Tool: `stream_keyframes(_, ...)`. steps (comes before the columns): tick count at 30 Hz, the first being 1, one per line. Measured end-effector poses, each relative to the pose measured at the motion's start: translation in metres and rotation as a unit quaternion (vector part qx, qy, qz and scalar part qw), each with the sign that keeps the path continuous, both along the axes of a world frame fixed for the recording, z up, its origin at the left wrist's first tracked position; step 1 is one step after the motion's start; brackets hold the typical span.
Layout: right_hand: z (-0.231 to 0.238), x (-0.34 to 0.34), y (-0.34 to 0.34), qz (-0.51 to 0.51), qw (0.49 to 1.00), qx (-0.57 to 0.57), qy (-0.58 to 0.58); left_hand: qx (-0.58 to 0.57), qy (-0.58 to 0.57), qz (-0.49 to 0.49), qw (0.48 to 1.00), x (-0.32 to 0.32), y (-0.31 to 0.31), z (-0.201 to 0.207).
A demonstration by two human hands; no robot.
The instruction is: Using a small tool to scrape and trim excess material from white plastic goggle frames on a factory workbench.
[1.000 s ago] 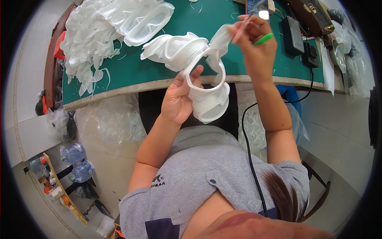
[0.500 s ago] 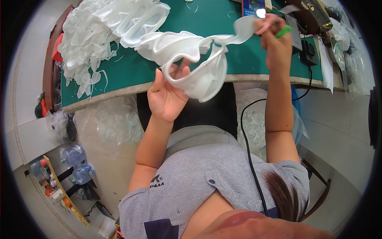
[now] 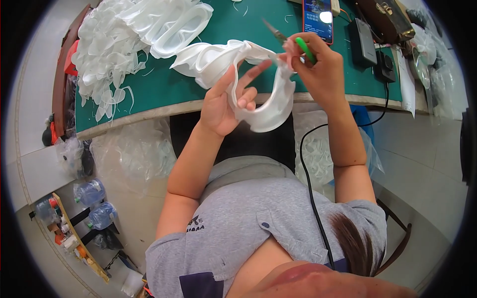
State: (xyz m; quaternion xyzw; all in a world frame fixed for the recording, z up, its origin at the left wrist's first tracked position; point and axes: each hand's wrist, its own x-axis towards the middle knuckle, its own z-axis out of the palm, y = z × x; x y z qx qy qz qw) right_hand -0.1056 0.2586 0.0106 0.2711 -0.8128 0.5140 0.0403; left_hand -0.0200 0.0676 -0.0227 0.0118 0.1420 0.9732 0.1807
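Note:
A curved white moulded foam piece (image 3: 271, 118) hangs in a loop in front of the table edge. My left hand (image 3: 219, 113) grips its left side, some fingers inside the loop and the index finger stretched toward the right hand. My right hand (image 3: 323, 69) is closed on small scissors with green handles (image 3: 305, 50), their blurred blades pointing up and left over the table. Its fingertips are at the loop's upper right end; whether they pinch the foam I cannot tell. More connected white foam shapes (image 3: 206, 62) lie on the table just beyond my left hand.
The green table (image 3: 243, 27) carries a heap of white offcuts (image 3: 107, 59) at left and stacked white moulded pieces (image 3: 181, 32) beside it. A phone (image 3: 318, 20), a grey box (image 3: 362, 42) and a black device (image 3: 385, 67) stand at right. A black cable (image 3: 304, 149) crosses my front.
My right hand has come left and down toward the foam, and the loose strip it held out is no longer stretched right. The scissor blades now show. My left hand has shifted slightly right and up.

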Motion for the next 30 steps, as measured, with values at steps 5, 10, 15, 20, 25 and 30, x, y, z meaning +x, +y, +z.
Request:
stream_keyframes(5,0.006,0.003,0.009,0.056,0.985,-0.137,-0.09,-0.057,-0.011,0.046,0.997,0.004,0.005,-0.007)
stream_keyframes(10,0.029,0.007,0.051,0.132,0.936,-0.303,-0.119,-0.021,-0.034,0.07,0.997,-0.002,-0.004,-0.021)
stream_keyframes(15,0.052,-0.022,0.061,0.431,0.875,-0.181,-0.125,-0.096,0.018,0.047,0.994,0.007,-0.002,-0.013)
stream_keyframes(20,0.087,-0.041,-0.001,0.518,0.851,0.065,-0.053,-0.135,-0.056,0.071,0.987,0.01,0.002,-0.006)
stream_keyframes(25,0.109,-0.023,-0.142,0.492,0.809,-0.214,-0.24,-0.108,-0.088,0.059,0.988,0.019,-0.012,-0.007)
stream_keyframes(30,0.141,-0.045,-0.111,0.152,0.979,-0.127,0.036,-0.046,-0.116,-0.08,0.989,0.017,-0.012,0.008)
